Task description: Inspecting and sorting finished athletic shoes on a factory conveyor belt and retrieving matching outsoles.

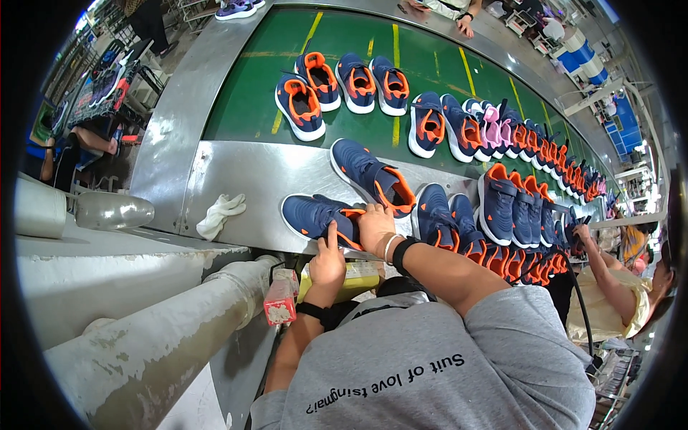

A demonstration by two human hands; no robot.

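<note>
A navy sneaker (pixel 309 215) with orange lining lies on its side at the near edge of the metal table (pixel 261 168), toe to the left. My left hand (pixel 327 264) grips its near side, index finger stretched along the shoe and the other fingers curled. Over its heel and opening closes my right hand (pixel 377 228), the fingertips partly hidden. Just beyond is a second navy sneaker (pixel 365 170), its orange opening facing right. To the right of my right hand stand more navy sneakers (pixel 432 211) in rows.
A green conveyor belt (pixel 240 107) carries several navy-and-orange shoes, plus a pink pair (pixel 491 127). A crumpled white glove (pixel 221 216) rests at the left. A red box (pixel 280 299) and thick pipe (pixel 161 344) sit below the edge. Co-workers' hands show at far side (pixel 465 26) and right (pixel 582 231).
</note>
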